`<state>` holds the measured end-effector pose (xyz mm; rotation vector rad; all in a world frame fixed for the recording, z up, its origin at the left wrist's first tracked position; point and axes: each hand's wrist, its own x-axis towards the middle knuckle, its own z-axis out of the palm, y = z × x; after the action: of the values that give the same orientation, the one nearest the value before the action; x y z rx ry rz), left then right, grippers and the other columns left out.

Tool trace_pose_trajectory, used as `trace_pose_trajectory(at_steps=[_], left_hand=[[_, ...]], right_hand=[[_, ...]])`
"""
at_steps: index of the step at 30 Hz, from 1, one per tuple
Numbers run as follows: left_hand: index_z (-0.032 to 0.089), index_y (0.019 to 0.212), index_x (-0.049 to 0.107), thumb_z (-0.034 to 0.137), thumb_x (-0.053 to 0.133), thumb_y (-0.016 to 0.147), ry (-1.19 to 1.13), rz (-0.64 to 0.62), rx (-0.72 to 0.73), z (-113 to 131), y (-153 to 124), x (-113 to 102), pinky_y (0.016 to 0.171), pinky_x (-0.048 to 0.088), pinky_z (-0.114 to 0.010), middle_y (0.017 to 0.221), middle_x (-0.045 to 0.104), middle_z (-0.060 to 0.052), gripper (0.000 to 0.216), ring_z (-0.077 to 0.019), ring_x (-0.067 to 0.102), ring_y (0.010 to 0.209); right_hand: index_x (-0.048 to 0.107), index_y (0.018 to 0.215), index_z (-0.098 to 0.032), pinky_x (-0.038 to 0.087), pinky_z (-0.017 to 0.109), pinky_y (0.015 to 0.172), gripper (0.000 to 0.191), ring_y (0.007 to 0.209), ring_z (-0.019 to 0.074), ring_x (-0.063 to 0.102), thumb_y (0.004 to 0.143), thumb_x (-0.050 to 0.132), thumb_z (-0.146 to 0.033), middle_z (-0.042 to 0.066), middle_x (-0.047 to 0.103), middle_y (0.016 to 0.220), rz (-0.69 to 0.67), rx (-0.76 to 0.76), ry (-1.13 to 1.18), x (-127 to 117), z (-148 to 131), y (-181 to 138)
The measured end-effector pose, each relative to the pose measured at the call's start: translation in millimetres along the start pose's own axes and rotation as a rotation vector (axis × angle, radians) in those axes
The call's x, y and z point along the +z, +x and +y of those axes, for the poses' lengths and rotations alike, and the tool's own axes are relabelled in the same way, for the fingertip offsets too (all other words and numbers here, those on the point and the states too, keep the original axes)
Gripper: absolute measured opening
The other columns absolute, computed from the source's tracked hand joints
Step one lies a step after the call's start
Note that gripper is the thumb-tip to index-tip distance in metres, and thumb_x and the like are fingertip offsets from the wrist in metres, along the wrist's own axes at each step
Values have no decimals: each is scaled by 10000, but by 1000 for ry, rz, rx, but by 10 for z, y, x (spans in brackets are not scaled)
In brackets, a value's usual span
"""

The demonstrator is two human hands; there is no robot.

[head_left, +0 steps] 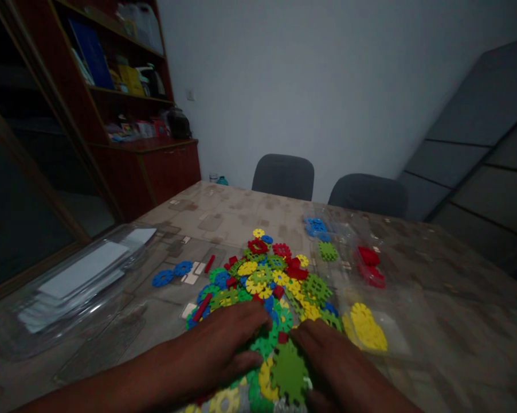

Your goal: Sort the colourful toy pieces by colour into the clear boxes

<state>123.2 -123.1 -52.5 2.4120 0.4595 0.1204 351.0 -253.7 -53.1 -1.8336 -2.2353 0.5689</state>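
A heap of plastic interlocking building pieces [261, 281], in red, yellow, green and blue, spreads over the table in front of me. My left hand [228, 338] lies on the left part of the heap, palm down, its thumb apart from its fingers. On the right side, my right hand [327, 355] touches the heap with its fingers pointing inward; its thumb is mostly hidden. Between the two hands sits a large green toothed piece [289, 373], with a yellow disc [267, 378] beside it. Neither hand visibly grips a piece.
Clear plastic packaging with white sheets [86, 268] lies at the left. To the right, a clear tray holds yellow pieces [365, 330], red pieces [370, 264] and blue pieces [316, 226]. Two blue discs [172, 274] lie apart from the heap. Grey chairs [283, 175] stand behind the table.
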Motion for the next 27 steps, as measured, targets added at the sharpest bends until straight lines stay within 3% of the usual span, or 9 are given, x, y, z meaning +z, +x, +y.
trace_pose_trajectory(at_steps=[4, 7, 13, 19, 24, 27], left_hand=[[290, 1161, 522, 270, 669, 912, 4, 5, 53, 0, -13, 11, 949, 472, -406, 1214, 600, -44, 290, -270, 568, 1105], [297, 1234, 528, 369, 750, 862, 27, -15, 64, 64, -3, 40, 986, 468, -454, 1276, 577, -69, 440, -305, 550, 1151], [248, 1414, 438, 423, 837, 762, 160, -77, 71, 161, 100, 259, 1069, 411, -544, 1413, 508, -135, 784, -377, 483, 1272], [212, 1378, 477, 354, 812, 770, 204, -141, 17, 179, 162, 379, 1086, 396, -570, 1404, 540, -171, 709, -411, 501, 1275], [307, 1412, 438, 378, 787, 821, 66, -14, 29, 249, -11, 187, 1091, 428, -455, 1416, 558, -91, 691, -326, 520, 1276], [337, 1368, 483, 321, 778, 824, 32, 48, 5, 336, -64, 77, 1036, 477, -423, 1368, 597, -54, 619, -299, 561, 1219]], right_hand=[[568, 1335, -229, 470, 464, 966, 776, 1133, 340, 576, 594, 746, -85, 118, 633, 1262, 2, 28, -51, 86, 43, 10], [598, 1266, -211, 482, 446, 922, 730, 1092, 331, 575, 567, 767, -83, 114, 635, 1224, -9, 45, -67, 156, 82, -13], [606, 1222, -210, 464, 429, 943, 675, 1106, 317, 562, 578, 771, -91, 111, 628, 1241, 62, 19, -70, 305, 145, -15], [637, 1151, -216, 488, 452, 898, 696, 1077, 349, 583, 518, 917, -281, 120, 646, 1228, 53, 23, -128, 544, 255, 69], [656, 992, -236, 506, 368, 790, 230, 922, 272, 634, 780, 744, -220, 64, 696, 999, 216, 15, -211, 564, 229, 83], [631, 1051, -239, 520, 355, 811, 329, 966, 277, 642, 746, 754, -220, 71, 692, 1072, 250, -23, -181, 446, 191, 32]])
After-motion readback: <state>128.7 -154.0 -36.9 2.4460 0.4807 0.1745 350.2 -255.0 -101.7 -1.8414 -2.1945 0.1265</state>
